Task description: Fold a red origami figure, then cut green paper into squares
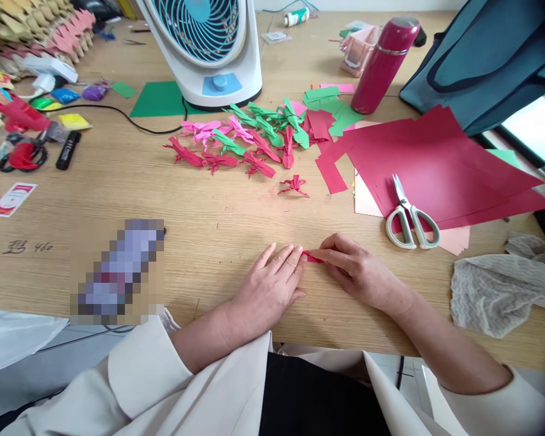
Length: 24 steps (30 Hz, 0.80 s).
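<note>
A small piece of folded red paper (312,257) lies on the table between my hands, mostly covered by fingers. My left hand (272,281) is laid flat with its fingers stretched out, the fingertips resting on the paper's left end. At the paper's right end, my right hand (356,269) pinches it between curled fingers. Beyond my hands stands a single folded red paper figure (293,185). Behind it is a heap of similar green paper figures (266,124), mixed with pink and red ones.
White-handled scissors (407,218) lie on large red sheets (436,163) at right. A red flask (384,66) and a fan (213,54) stand at the back. A crumpled grey cloth (495,297) sits far right; a black marker (68,150) and a blurred-out object (122,269) lie left.
</note>
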Motion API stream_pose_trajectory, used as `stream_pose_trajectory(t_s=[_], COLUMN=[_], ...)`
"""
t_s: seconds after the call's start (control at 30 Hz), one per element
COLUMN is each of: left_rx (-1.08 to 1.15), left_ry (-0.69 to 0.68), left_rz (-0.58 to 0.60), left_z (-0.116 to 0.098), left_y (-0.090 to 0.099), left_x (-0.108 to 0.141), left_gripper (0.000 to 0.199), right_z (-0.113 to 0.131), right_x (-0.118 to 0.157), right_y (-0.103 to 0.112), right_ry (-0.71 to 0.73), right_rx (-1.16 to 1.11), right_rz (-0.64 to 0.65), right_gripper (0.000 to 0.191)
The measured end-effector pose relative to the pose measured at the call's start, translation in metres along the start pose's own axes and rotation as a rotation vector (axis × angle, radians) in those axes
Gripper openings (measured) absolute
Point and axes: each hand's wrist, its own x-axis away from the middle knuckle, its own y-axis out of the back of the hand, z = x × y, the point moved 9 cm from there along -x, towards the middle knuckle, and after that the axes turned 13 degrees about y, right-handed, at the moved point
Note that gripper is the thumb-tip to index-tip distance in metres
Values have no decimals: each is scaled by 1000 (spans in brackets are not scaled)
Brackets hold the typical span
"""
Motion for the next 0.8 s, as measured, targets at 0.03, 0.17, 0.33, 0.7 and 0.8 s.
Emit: stream_pose_trajectory(t_s=[0.03,0.17,0.33,0.7,0.8], left_rx=[5,28,52,36,19], left_ry=[-6,-41,-35,1,-3], left_rz=[-4,-34,-64,12,13], left_z=[0,-3,-2,-1,-1], left_y=[-1,-4,-4,-7,-7], left_x=[0,0,1,-1,-2], left_gripper=[50,51,54,55,56], right_z=[0,0,-1,-4,-4], right_x=[0,0,-1,3,3], right_y=[0,-1,-2,-1,-1], right_ry=[5,17,12,-2,-4], right_rx=[2,16,7,-38,-38], right_rz=[-2,5,13,-6,-7], right_gripper=[33,34,32,33,33])
